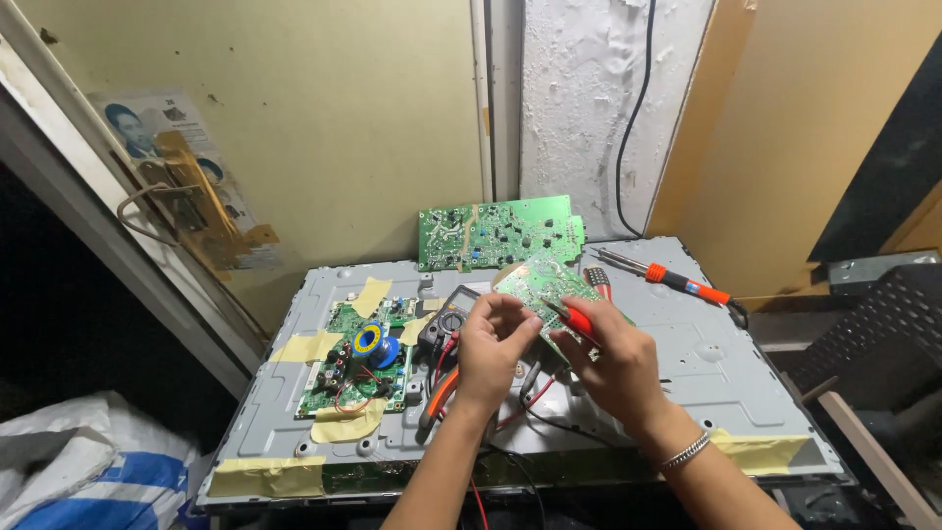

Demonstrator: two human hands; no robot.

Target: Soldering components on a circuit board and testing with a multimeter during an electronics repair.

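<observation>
the left hand (491,344) pinches the near edge of a small green circuit board (545,285), fingers together on it, holding it tilted above the middle of the grey metal panel (706,353). the right hand (613,368) is clamped on a red-handled tool (577,319) whose tip meets the board. a steadier job likely needs the board braced firmly and the tip kept light, clear of the multimeter (444,329) leads beneath.
</observation>
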